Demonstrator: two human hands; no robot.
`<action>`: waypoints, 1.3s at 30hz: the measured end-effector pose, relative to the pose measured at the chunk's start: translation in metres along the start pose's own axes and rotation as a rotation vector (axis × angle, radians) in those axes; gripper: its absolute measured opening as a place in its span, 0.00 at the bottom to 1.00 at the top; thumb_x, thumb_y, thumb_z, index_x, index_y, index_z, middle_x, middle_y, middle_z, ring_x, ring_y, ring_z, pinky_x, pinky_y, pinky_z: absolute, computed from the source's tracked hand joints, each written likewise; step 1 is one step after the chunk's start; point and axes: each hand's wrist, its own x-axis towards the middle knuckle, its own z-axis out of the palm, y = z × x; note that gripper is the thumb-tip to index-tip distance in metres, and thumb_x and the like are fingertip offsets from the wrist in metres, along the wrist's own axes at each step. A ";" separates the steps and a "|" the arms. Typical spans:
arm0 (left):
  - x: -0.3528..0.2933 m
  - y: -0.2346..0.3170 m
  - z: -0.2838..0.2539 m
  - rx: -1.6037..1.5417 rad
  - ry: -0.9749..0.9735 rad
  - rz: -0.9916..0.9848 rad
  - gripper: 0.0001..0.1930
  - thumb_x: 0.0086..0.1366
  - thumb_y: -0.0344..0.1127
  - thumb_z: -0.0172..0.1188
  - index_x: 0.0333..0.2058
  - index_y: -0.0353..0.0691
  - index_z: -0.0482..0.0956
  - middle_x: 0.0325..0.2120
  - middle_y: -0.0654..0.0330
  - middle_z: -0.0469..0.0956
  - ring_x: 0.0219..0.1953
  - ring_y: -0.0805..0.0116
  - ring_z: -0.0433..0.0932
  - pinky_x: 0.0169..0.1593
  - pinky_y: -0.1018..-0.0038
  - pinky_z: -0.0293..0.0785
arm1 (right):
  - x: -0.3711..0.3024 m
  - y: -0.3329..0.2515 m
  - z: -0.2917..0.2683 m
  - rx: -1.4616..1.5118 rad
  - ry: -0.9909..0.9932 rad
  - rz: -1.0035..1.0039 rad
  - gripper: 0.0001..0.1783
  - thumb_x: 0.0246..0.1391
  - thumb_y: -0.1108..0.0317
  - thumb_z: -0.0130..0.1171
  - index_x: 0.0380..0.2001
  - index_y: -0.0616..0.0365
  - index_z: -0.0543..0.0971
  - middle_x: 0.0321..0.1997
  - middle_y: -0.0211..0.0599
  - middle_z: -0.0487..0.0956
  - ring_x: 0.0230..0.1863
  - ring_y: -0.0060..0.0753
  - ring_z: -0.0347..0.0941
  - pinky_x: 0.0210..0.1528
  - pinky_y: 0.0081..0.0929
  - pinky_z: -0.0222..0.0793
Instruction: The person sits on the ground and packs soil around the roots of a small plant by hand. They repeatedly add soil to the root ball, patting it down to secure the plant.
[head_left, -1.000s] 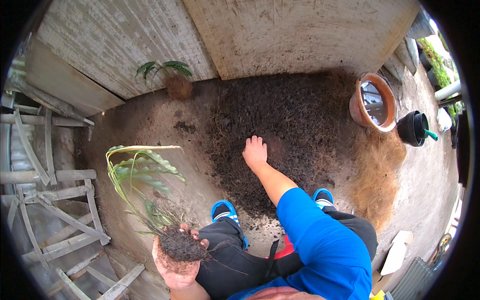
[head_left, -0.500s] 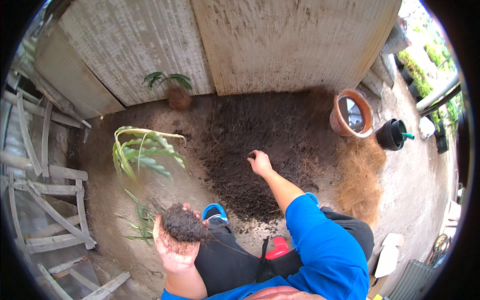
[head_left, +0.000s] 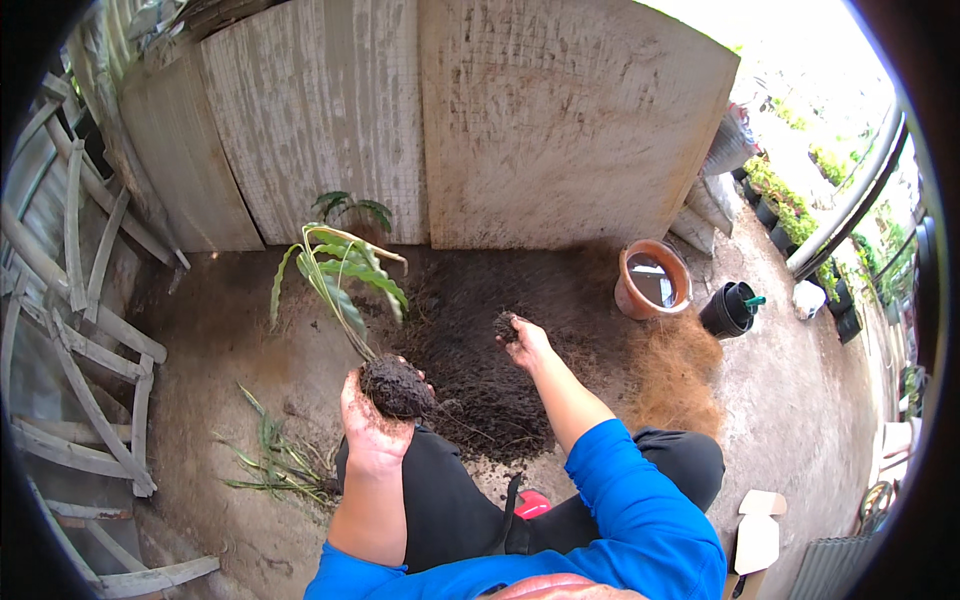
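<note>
My left hand cups the dark soil ball at the base of a leafy plant. Its long, wavy green leaves arch up and away from me, one stalk bending over to the right. In front of me to the right, my right hand closes its fingers around a clump of dark soil. That hand is just above a wide spread of loose black soil on the ground. Thin roots trail from the soil ball toward the right.
Cut leaves and stems lie at left. Brown fibre is heaped at right, below a clay pot of water and black pots. A small plant stands by the boards. Wooden slats line the left side.
My left hand has lifted the plant forward and turned it more upright. My right hand, earlier down at the soil, now shows a clump of it between the fingers. The view has tilted up.
</note>
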 end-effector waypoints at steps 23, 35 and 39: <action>0.025 -0.044 -0.004 0.185 0.080 -0.066 0.17 0.62 0.46 0.35 0.32 0.43 0.71 0.27 0.61 0.74 0.32 0.63 0.74 0.37 0.64 0.71 | -0.178 -0.106 0.061 -0.235 -0.164 -0.180 0.11 0.51 0.75 0.50 0.39 0.61 0.68 0.33 0.34 0.74 0.35 0.32 0.72 0.36 0.31 0.74; 0.050 -0.066 -0.001 0.277 0.172 0.046 0.16 0.62 0.48 0.36 0.31 0.45 0.70 0.26 0.62 0.75 0.31 0.64 0.75 0.38 0.66 0.72 | -0.141 -0.086 0.068 -0.050 -0.258 -0.119 0.10 0.52 0.74 0.49 0.38 0.64 0.69 0.34 0.37 0.74 0.32 0.33 0.73 0.34 0.29 0.74; 0.059 -0.065 0.004 0.331 0.177 0.137 0.17 0.64 0.48 0.33 0.30 0.46 0.68 0.25 0.60 0.74 0.29 0.63 0.75 0.35 0.66 0.73 | -0.150 -0.085 0.080 -0.074 -0.327 -0.104 0.09 0.52 0.74 0.50 0.37 0.64 0.68 0.34 0.37 0.73 0.32 0.32 0.73 0.34 0.30 0.74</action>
